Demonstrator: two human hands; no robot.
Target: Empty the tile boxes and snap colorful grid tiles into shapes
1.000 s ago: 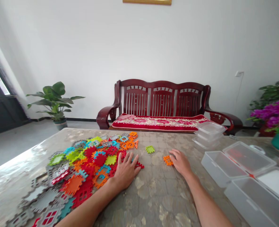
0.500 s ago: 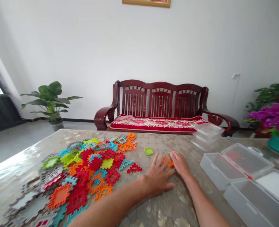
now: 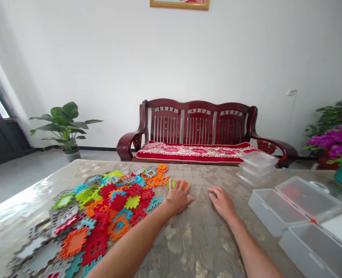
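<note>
My left hand [image 3: 178, 197] lies palm down with its fingers spread over an orange interlocking tile [image 3: 185, 185] and a lime green tile [image 3: 168, 184]. Both tiles are partly hidden under the fingers. To the right, my right hand [image 3: 222, 202] rests at the tabletop with loosely bent fingers and the thumb apart, nothing visible in it. Left of my hands spreads a large heap of notched plastic tiles [image 3: 118, 201] in red, orange, blue, green and grey. A blue triangular tile [image 3: 154, 202] lies at the heap's right edge, beside my left wrist.
Clear plastic boxes [image 3: 271, 208] with raised lids stand at the right of the patterned tabletop [image 3: 188, 247]. Several stacked clear containers [image 3: 258, 164] sit behind them. Beyond the table are a wooden bench [image 3: 198, 119], a potted plant [image 3: 68, 125] and purple flowers [image 3: 336, 141].
My left hand has moved left and away from me, and the orange tile has slid with it up to the lime green one. My right hand has come off the orange tile.
</note>
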